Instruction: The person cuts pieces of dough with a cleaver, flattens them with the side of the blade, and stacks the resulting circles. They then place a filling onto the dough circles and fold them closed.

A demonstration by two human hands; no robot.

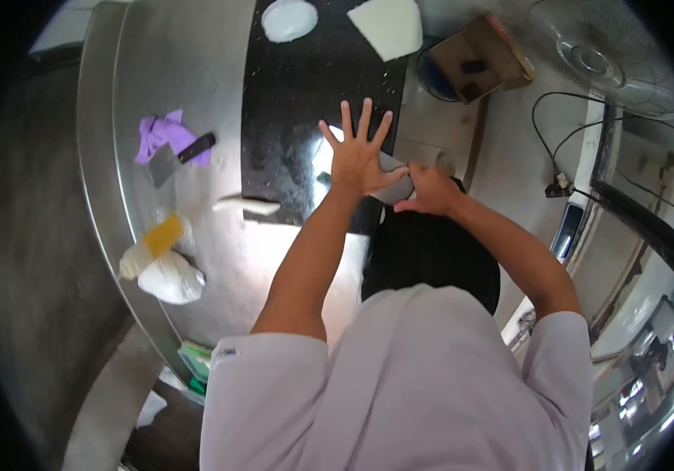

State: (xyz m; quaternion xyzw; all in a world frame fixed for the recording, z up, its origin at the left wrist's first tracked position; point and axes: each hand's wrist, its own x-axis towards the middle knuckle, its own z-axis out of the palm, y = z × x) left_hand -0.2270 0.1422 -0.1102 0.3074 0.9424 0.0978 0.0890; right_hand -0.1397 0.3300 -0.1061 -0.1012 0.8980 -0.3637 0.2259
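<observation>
My left hand (359, 163) is spread with its fingers stretched apart over the right edge of a glossy black slab (290, 102). Its thumb reaches across a smooth grey piece (396, 191) with a curved edge, whose kind I cannot make out. My right hand (431, 191) is closed around the right side of that grey piece, close to my body. Part of the piece is hidden under both hands. Pale specks lie scattered on the slab.
On the steel table (188, 71) lie a purple cloth (152, 137), a black-handled scraper (166, 163), a yellow-banded bottle (162, 235) and a white bag (172, 279). A white bowl (290, 20) and pale sheet (390, 27) sit far off. A cardboard box (482, 59) and fan (592, 59) stand right.
</observation>
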